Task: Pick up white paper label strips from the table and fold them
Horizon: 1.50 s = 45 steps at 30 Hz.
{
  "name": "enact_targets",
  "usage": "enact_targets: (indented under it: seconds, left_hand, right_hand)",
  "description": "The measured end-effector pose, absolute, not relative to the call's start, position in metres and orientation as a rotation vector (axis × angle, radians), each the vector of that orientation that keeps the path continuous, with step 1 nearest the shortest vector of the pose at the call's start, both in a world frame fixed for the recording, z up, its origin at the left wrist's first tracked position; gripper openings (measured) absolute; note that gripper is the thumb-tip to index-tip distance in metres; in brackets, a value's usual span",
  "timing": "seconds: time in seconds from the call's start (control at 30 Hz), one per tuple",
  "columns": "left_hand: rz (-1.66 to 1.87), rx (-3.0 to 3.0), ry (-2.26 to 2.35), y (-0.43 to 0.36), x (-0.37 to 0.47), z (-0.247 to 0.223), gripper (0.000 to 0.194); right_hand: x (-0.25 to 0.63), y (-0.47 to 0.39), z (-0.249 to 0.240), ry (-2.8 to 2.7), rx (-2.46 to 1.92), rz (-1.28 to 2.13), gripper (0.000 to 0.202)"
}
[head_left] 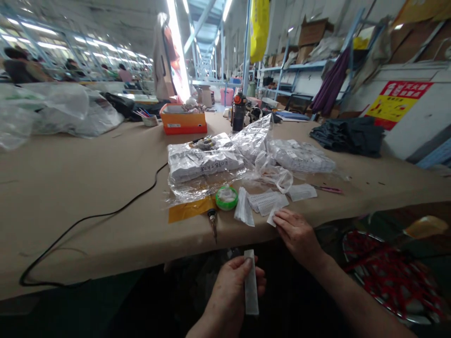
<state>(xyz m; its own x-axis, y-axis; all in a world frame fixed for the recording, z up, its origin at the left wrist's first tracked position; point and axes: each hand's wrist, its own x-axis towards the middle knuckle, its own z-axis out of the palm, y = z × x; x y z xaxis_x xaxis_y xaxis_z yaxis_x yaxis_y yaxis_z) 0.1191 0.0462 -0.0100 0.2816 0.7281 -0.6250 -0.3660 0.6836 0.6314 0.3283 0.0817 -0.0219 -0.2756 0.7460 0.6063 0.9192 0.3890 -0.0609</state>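
My left hand (234, 284), below the table edge, pinches a narrow white strip (251, 286) between thumb and fingers. At the table's front edge, the fingertips of my right hand (294, 231) hold a small white label (271, 218). Just behind it lie fanned printed labels (268, 202), with a stack of narrow white strips (244, 208) to their left. A green round tub (226, 197) with white material stands beside that stack. Left of the tub, a soldering-iron-like tool (212, 220) lies over an amber sheet (188, 210), its tip toward me.
Plastic-wrapped white bundles (206, 162) lie behind the labels. Pink scissors (329, 189) are at the right. A black cable (105, 214) curves across the left side. Farther back are an orange box (183, 121), a dark bottle (238, 115) and folded dark cloth (347, 135).
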Motion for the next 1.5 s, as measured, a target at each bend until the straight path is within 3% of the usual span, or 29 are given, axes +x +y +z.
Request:
enact_targets:
  seconds: [0.2, 0.43, 0.6, 0.7, 0.8, 0.97, 1.03, 1.17, 1.33, 1.5]
  left_hand:
    - [0.713, 0.348, 0.994, 0.046, 0.124, -0.006, 0.017]
    - [0.833, 0.229, 0.77, 0.056, 0.134, -0.029, 0.026]
    - [0.911, 0.165, 0.797, 0.052, 0.133, -0.037, 0.039]
    - [0.901, 0.192, 0.84, 0.047, 0.13, -0.033, 0.036]
    - [0.813, 0.263, 0.903, 0.044, 0.126, -0.025, 0.028]
    - [0.719, 0.311, 1.037, 0.044, 0.123, -0.019, 0.024]
    - [0.704, 0.312, 1.048, 0.042, 0.123, -0.02, 0.025]
    - [0.692, 0.313, 1.064, 0.04, 0.122, -0.023, 0.025]
    - [0.669, 0.329, 1.081, 0.042, 0.119, -0.025, 0.025]
    - [0.697, 0.328, 1.047, 0.038, 0.118, -0.016, 0.019]
  right_hand:
    - [0.324, 0.071, -0.012, -1.955, -1.236, -0.244, 0.014]
    - [0.279, 0.034, -0.016, -2.287, -0.705, -0.254, 0.024]
    - [0.266, 0.028, -0.027, -2.293, -0.671, -0.257, 0.027]
    - [0.268, 0.023, -0.022, -2.296, -0.692, -0.184, 0.023]
    - [0.29, 0.032, -0.013, -2.28, -0.858, -0.128, 0.019]
    - [0.374, 0.075, -0.014, -1.957, -1.652, -0.513, 0.06]
    - [0.401, 0.087, -0.019, -1.983, -1.799, -0.58, 0.064]
    - [0.42, 0.09, -0.02, -2.093, -1.737, -0.513, 0.051]
    - [0.423, 0.084, -0.015, -2.102, -1.577, -0.418, 0.018]
    - [0.416, 0.073, -0.013, -2.007, -1.452, -0.325, 0.014]
